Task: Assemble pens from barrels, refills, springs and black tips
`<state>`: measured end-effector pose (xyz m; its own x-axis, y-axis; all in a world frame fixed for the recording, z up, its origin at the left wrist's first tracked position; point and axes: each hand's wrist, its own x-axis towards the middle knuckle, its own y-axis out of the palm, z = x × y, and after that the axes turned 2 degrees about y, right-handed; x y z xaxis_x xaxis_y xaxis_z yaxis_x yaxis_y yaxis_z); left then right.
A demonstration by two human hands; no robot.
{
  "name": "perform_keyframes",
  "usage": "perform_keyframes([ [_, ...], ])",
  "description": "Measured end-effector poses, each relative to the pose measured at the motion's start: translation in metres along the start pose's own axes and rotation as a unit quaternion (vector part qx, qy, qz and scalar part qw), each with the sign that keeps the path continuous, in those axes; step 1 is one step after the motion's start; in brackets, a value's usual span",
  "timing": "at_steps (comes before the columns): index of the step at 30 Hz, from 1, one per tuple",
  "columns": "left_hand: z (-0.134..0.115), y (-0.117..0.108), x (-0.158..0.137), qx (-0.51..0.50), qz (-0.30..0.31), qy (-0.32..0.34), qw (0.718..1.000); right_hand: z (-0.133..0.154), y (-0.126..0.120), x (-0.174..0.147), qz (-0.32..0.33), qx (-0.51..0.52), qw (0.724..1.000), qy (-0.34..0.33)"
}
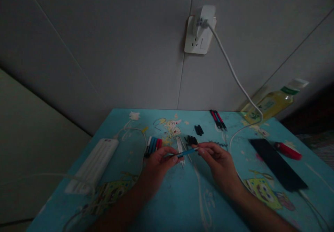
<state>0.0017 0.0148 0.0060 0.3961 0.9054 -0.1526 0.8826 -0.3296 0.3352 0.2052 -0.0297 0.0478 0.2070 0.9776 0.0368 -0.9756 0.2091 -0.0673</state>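
Note:
A blue pen barrel [188, 152] is held level between my two hands above the table. My left hand [162, 160] is closed around its dark end. The fingers of my right hand [215, 157] pinch the other end, where something thin and pale shows at the tip. Beneath and between the hands lie several white pen refills [179, 143]. Left of them is a row of pen barrels [153, 145] in white, blue and red. Small black pen parts [192, 140] sit just beyond my right fingertips, and another black cluster [198, 130] lies farther back.
Several assembled-looking pens [218, 120] lie at the back. On the left is a white power strip [94, 164]; on the right, a dark phone [278, 163], a red object [288, 151] and an oil-coloured bottle [273, 103]. A white cable [232, 64] hangs from the wall socket [199, 42] across the blue tabletop.

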Motion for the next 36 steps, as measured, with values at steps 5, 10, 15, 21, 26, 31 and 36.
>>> perform_keyframes([
  [5,-0.003,0.000,-0.003,0.006,0.041,-0.010,0.999,-0.001,-0.001,-0.001,0.005,-0.059,0.998,-0.012],
  [10,-0.009,0.003,-0.011,0.092,0.134,0.013,0.987,-0.005,-0.002,-0.007,0.041,-0.104,0.993,-0.037],
  [15,-0.012,0.007,-0.017,0.170,0.147,0.070,0.972,-0.010,0.002,-0.011,0.136,-0.144,0.964,-0.177],
  [21,-0.011,0.006,-0.016,0.138,0.144,0.061,0.978,-0.015,0.000,-0.011,0.164,-0.196,0.940,-0.226],
  [26,-0.011,0.005,-0.009,0.027,0.102,0.042,0.994,-0.026,-0.005,-0.003,0.078,-0.343,0.919,-0.177],
  [31,-0.012,-0.002,0.000,-0.026,0.009,0.067,0.997,-0.037,0.005,0.000,0.052,-0.500,0.856,-0.122],
  [36,-0.012,-0.006,0.003,-0.045,-0.021,0.089,0.995,-0.038,0.020,0.001,0.023,-0.582,0.806,-0.107],
])
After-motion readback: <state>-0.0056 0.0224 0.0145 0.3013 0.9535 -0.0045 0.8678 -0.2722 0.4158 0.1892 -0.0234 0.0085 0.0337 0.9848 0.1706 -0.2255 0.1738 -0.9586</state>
